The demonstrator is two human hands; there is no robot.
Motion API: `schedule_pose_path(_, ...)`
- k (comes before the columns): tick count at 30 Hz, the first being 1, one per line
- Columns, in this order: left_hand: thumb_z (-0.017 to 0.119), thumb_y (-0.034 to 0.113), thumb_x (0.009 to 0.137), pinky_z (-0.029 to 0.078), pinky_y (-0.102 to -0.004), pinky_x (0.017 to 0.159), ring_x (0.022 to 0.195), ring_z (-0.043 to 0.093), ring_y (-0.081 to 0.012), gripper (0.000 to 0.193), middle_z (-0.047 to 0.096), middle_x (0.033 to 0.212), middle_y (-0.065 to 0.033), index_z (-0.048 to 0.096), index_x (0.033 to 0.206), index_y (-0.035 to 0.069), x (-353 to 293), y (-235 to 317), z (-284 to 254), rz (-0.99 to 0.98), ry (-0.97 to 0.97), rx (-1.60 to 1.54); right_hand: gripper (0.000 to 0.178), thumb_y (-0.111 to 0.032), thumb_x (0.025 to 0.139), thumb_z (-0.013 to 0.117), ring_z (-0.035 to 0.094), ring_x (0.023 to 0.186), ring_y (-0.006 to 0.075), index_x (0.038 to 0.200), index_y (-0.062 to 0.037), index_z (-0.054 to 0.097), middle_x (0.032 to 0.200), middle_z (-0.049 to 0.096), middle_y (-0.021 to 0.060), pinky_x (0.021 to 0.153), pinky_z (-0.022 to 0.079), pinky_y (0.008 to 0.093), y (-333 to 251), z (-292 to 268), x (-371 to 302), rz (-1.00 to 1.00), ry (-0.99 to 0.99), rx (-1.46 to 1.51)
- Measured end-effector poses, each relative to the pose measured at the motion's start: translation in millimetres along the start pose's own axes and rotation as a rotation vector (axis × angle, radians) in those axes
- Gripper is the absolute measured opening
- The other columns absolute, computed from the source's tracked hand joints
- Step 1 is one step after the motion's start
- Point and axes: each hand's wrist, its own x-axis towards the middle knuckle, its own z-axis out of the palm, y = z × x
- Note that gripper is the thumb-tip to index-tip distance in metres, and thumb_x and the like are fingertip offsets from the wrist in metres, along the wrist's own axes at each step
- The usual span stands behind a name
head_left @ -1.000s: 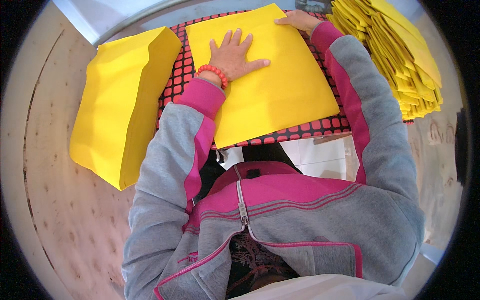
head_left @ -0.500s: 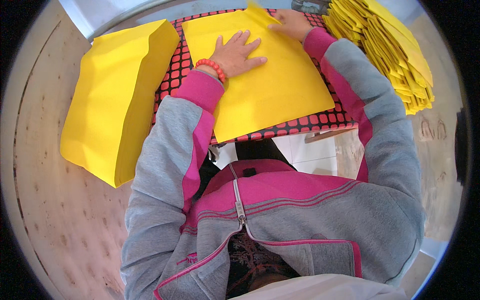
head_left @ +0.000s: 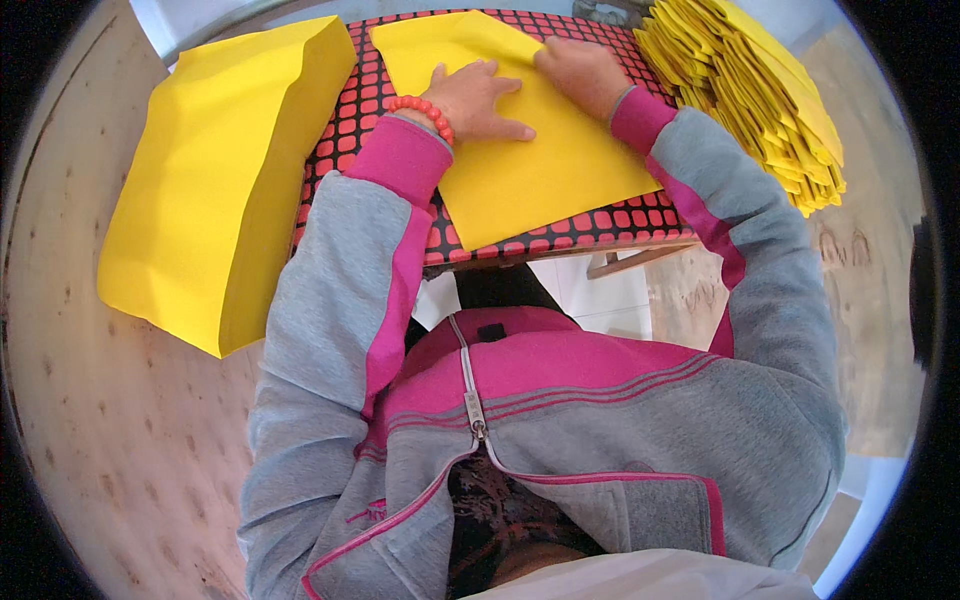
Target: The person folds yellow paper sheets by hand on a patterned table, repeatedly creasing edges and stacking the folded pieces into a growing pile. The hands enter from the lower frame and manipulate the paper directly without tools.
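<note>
A yellow sheet [head_left: 555,185], like thick paper or thin felt, lies on the table in front of me. My left hand [head_left: 478,103] rests palm down on its upper left part, fingers spread; a red bead bracelet [head_left: 422,110] circles that wrist. At the sheet's far right side, my right hand [head_left: 583,75] presses with curled fingers on the edge, which looks folded over. Its fingertips are partly hidden, so the exact grip is hard to see.
A thick stack of flat yellow sheets [head_left: 205,150] stands on the left. At the far right sits a pile of folded yellow pieces [head_left: 755,100]. The table has a red-and-black patterned cover [head_left: 610,225]; its near edge lies before my body.
The sheet's far corner, raised and bent up before, now lies folded down. My right hand has come nearer and its fingers have curled. My left hand stays on the sheet.
</note>
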Motion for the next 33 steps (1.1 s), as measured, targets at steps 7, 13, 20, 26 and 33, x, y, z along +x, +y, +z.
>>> schedule_pose_path(7,0.067,0.071,0.082,0.033,-0.0584,0.116,0.146,0.041,-0.0363,0.087,0.041,0.158,-0.0216,0.055,0.148,0.016,-2.9,-2.2,-7.9,-0.005,-0.056,0.002,0.023,-0.030,0.097,0.068,0.067,0.070,0.0092,0.102,-0.0084,0.066,0.092,0.070,0.0038,0.054,0.052,0.0287,36.3,-29.0,-4.9,1.062,-0.631,1.081)
schedule_pose_path(13,0.069,0.070,0.077,0.037,-0.0639,0.109,0.137,0.051,-0.0314,0.085,0.055,0.143,-0.0144,0.058,0.145,0.018,2.6,-9.2,3.0,0.008,0.035,0.016,0.028,-0.040,0.100,0.065,0.047,0.055,0.0021,0.096,-0.0120,0.063,0.073,0.057,-0.0066,0.045,0.037,0.0212,53.0,-33.1,-48.2,1.088,-0.620,1.385)
schedule_pose_path(20,0.069,0.072,0.078,0.035,-0.0563,0.115,0.140,0.047,-0.0353,0.089,0.049,0.150,-0.0204,0.057,0.145,0.016,0.6,-11.6,1.4,0.008,0.033,0.018,0.011,-0.021,0.094,0.063,0.068,0.072,0.0232,0.093,-0.0103,0.062,0.080,0.061,0.0090,0.058,0.055,0.0381,18.0,-30.0,-30.1,0.215,-0.216,0.186)
schedule_pose_path(26,0.072,0.071,0.074,0.036,-0.0588,0.112,0.138,0.049,-0.0329,0.089,0.053,0.144,-0.0175,0.059,0.143,0.015,-3.4,-11.7,-1.6,-0.027,0.052,-0.006,0.024,-0.027,0.093,0.065,0.072,0.080,0.0322,0.106,-0.0065,0.066,0.096,0.071,0.0155,0.063,0.057,0.0429,12.2,-49.0,-16.2,0.339,-0.275,0.182)
schedule_pose_path(33,0.073,0.070,0.076,0.037,-0.0464,0.116,0.141,0.046,-0.0391,0.092,0.048,0.151,-0.0266,0.059,0.143,0.008,-4.9,-16.3,-7.1,0.001,0.003,-0.068,0.038,-0.041,0.097,0.070,0.065,0.065,0.0066,0.110,-0.0053,0.070,0.091,0.075,0.0030,0.055,0.052,0.0283,95.6,13.1,2.2,1.255,-0.699,1.524)
